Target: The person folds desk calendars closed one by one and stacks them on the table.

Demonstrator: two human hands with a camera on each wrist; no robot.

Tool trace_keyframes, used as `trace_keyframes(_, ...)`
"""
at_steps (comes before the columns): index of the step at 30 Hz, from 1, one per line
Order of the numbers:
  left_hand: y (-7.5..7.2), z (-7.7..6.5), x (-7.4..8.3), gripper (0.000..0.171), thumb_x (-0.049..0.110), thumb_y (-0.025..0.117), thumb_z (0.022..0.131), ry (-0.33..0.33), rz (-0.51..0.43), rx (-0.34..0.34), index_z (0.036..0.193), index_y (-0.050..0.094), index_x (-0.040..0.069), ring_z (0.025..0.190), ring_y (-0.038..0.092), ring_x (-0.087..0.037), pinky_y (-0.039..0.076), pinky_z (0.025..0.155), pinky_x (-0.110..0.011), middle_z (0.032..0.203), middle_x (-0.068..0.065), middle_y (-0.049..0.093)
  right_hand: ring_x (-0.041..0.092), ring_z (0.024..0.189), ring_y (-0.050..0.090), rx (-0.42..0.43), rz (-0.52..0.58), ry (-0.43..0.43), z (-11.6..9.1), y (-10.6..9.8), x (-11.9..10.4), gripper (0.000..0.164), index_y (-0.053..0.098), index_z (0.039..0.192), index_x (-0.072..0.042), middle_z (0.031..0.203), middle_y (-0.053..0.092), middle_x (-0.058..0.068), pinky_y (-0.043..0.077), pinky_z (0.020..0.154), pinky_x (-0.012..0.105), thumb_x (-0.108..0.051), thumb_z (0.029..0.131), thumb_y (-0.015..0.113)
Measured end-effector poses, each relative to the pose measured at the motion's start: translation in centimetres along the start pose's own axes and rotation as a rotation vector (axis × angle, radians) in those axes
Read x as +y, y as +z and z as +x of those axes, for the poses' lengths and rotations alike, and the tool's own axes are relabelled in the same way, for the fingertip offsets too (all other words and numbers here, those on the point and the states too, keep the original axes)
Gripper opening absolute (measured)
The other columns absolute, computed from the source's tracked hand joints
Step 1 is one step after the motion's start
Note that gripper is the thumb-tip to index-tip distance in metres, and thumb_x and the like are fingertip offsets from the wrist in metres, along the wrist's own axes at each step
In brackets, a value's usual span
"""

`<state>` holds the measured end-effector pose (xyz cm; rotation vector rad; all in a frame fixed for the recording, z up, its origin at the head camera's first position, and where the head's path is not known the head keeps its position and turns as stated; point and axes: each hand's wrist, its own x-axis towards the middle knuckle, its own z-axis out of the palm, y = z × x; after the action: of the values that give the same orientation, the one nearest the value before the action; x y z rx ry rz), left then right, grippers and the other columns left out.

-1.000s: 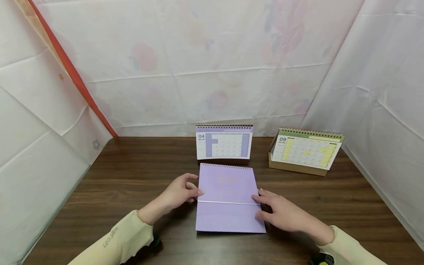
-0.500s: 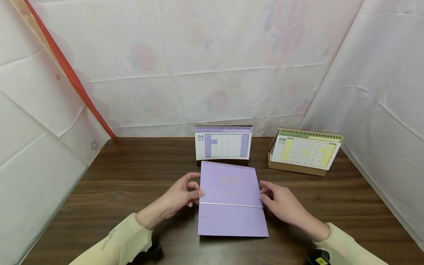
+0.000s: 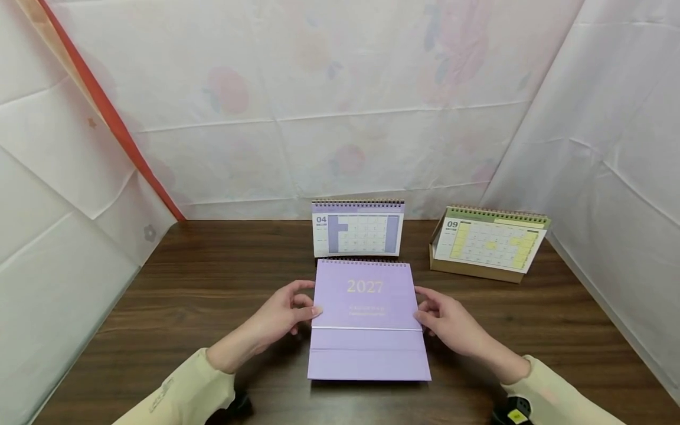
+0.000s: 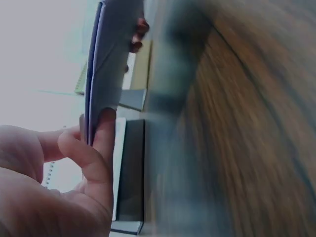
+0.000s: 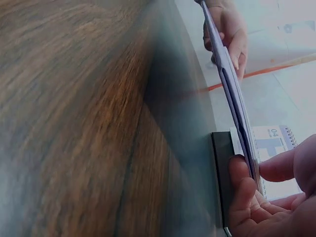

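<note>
Purple 2027 calendar (image 3: pixel 366 313) sits mid-table (image 3: pixel 212 277), its cover tilted up, pinched at the left edge by the left hand (image 3: pixel 284 313) and at the right edge by the right hand (image 3: pixel 446 321). April calendar (image 3: pixel 358 227) stands just behind; bare wood lies either side.

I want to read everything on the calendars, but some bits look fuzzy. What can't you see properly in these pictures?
- Purple 2027 calendar: head view, the small print under the year is too tiny to read.
- Purple April calendar and green September calendar: head view, day numbers too small.
- Table: both wrist views, blurred.
- Left hand and right hand: head view, the cover hides some fingers behind its edges.
</note>
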<state>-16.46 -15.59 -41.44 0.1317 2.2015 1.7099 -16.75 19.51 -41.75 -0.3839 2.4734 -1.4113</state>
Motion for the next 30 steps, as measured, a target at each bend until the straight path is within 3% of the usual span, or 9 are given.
trace_keyframes(7, -1.1, -0.4, -0.6, 0.057, 0.014, 0.070, 0.093, 0.031, 0.123, 0.043, 0.142, 0.046, -0.004, 0.082, 0.061, -0.025, 0.050, 0.060, -0.035, 0.096, -0.007, 0.069, 0.022, 0.077, 0.062, -0.052, 0.037, -0.054, 0.2, 0.5, -0.1, 0.057, 0.041, 0.147, 0.008, 0.103, 0.068, 0.012, 0.053, 0.061, 0.033, -0.008, 0.096, 0.064)
trace_keyframes(13, -2.4, -1.2, -0.4, 0.058, 0.016, 0.070, 0.094, 0.064, 0.201, 0.040, 0.141, 0.047, -0.007, 0.085, 0.062, -0.023, 0.051, 0.065, -0.036, 0.099, -0.006, 0.070, 0.021, 0.077, 0.065, -0.039, 0.078, -0.049, 0.4, 1.6, -0.2, 0.055, 0.047, 0.141, 0.010, 0.105, 0.070, 0.014, 0.053, 0.060, 0.032, -0.006, 0.093, 0.067)
trace_keyframes(20, -3.7, -2.4, -0.4, 0.060, 0.024, 0.070, 0.094, -0.002, 0.265, 0.088, 0.142, 0.049, -0.006, 0.087, 0.062, -0.021, 0.051, 0.069, -0.036, 0.106, -0.007, 0.069, 0.021, 0.077, 0.066, -0.013, 0.039, -0.096, 1.2, 3.4, -1.0, 0.051, 0.052, 0.138, 0.009, 0.105, 0.071, 0.013, 0.054, 0.058, 0.032, -0.007, 0.093, 0.068)
trace_keyframes(27, -5.3, -3.5, 0.0, 0.070, 0.042, 0.065, 0.096, -0.049, 0.385, 0.110, 0.142, 0.048, -0.007, 0.115, 0.060, -0.026, 0.050, 0.092, -0.045, 0.130, -0.019, 0.062, 0.014, 0.080, 0.067, -0.011, -0.035, -0.212, 2.5, 5.7, -2.3, 0.049, 0.053, 0.137, 0.010, 0.105, 0.071, 0.012, 0.055, 0.065, 0.027, -0.008, 0.094, 0.068)
trace_keyframes(30, -6.1, -3.7, 0.2, 0.075, 0.048, 0.062, 0.096, -0.060, 0.454, 0.101, 0.142, 0.047, -0.010, 0.121, 0.057, -0.031, 0.049, 0.094, -0.049, 0.133, -0.023, 0.059, 0.009, 0.081, 0.067, -0.009, -0.082, -0.258, 3.3, 6.7, -2.9, 0.049, 0.053, 0.137, 0.009, 0.106, 0.072, 0.011, 0.054, 0.070, 0.025, -0.009, 0.094, 0.068)
